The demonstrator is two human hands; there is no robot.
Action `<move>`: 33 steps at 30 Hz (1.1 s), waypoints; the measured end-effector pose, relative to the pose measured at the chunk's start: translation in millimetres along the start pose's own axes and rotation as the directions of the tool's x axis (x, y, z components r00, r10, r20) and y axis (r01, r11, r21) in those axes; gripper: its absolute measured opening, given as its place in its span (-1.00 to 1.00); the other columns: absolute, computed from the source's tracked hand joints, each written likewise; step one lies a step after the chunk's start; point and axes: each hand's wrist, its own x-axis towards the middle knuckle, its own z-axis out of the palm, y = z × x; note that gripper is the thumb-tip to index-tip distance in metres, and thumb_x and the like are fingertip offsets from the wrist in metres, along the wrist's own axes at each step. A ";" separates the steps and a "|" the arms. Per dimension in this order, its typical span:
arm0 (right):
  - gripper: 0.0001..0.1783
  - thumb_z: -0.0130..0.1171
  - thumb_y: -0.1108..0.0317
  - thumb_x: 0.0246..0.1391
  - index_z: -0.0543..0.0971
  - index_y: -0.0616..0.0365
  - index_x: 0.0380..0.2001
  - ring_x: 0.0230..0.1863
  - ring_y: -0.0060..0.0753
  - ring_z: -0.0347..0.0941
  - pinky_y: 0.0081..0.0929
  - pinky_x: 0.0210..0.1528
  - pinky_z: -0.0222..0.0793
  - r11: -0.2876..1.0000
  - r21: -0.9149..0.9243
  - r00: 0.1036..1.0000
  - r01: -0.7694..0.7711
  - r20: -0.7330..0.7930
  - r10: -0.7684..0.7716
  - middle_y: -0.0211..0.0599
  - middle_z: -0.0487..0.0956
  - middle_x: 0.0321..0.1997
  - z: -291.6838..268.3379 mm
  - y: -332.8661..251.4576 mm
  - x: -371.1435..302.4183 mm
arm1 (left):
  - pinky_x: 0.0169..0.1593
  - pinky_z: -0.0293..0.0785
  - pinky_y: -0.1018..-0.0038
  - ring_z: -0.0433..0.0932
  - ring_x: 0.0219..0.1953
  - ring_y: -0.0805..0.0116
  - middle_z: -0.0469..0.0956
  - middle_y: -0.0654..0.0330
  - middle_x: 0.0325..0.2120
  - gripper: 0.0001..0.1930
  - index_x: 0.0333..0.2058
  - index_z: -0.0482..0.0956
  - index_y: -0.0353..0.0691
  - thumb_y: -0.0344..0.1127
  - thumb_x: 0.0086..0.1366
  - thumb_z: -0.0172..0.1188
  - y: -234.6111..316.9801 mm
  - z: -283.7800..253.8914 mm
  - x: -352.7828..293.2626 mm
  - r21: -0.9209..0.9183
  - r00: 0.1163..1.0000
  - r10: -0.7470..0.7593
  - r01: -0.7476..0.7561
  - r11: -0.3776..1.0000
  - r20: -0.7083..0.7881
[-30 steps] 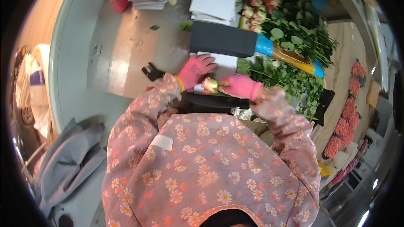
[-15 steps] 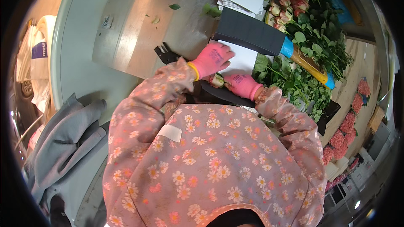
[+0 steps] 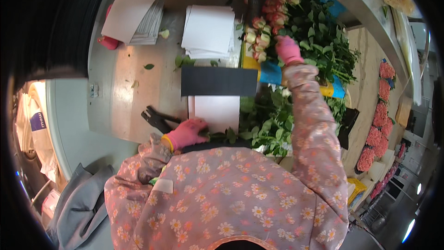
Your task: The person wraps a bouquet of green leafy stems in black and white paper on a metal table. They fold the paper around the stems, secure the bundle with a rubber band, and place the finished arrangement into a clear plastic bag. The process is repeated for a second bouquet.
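I see a bright middle inside a black ring, and straight edges bend near the rim. The desk (image 3: 121, 81) has a warm, shiny patch. White lamps (image 3: 409, 230) glow at the lower right. The right hand (image 3: 288, 50) looks a bit blurry.

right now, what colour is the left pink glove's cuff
Yellow: the narrow cuff on the left pink fabric glove, in the head view.

Left head-worn fisheye view, facing down, upright, near above the worktable (image 3: 159, 92)
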 end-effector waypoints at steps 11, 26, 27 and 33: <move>-0.54 0.19 0.43 -0.08 0.47 0.19 -0.03 -0.18 -0.43 0.46 -0.52 -0.20 0.43 0.713 0.698 0.836 -0.071 -0.348 0.423 -0.27 0.55 -0.21 -207.0 33.7 -121.9 | 0.00 0.32 0.29 0.42 -0.10 0.07 0.44 0.00 -0.23 -0.53 -0.14 0.44 -0.26 -0.05 0.07 0.19 0.8 8.4 -7.4 0.045 0.998 -0.057 0.057 0.997 -0.010; -0.74 0.12 0.18 -0.08 0.49 0.07 -0.33 -0.28 -0.02 0.48 -0.15 -0.26 0.38 0.800 0.554 0.648 0.231 0.525 -0.551 -0.14 0.55 -0.37 -98.3 -183.8 -180.3 | 0.09 0.26 0.28 0.35 0.01 0.00 0.36 -0.09 -0.10 -0.42 0.02 0.30 -0.22 -0.03 0.10 0.19 -22.0 22.9 -10.1 0.025 0.970 -0.137 0.144 0.989 -0.200; -0.72 0.11 0.17 -0.07 0.48 0.07 -0.30 -0.26 0.00 0.48 -0.13 -0.22 0.37 0.784 0.599 0.654 0.164 0.529 -0.541 -0.12 0.55 -0.35 -68.1 -191.3 -184.1 | 0.10 0.24 0.24 0.34 0.02 -0.03 0.37 -0.11 -0.10 -0.28 0.05 0.27 -0.24 0.01 -0.03 0.27 -10.7 17.0 -11.8 -0.043 0.948 -0.170 0.164 0.985 -0.268; -0.63 0.08 0.12 0.00 0.45 0.09 -0.17 -0.15 0.02 0.45 -0.17 -0.12 0.34 0.706 0.624 0.704 0.334 0.333 -0.627 -0.05 0.53 -0.20 -11.0 -189.6 -204.0 | 0.11 0.24 0.28 0.32 0.04 -0.03 0.33 -0.11 -0.05 -0.16 0.08 0.24 -0.25 0.00 -0.16 0.38 -18.1 38.2 -17.7 -0.240 0.839 -0.311 0.222 0.945 -0.447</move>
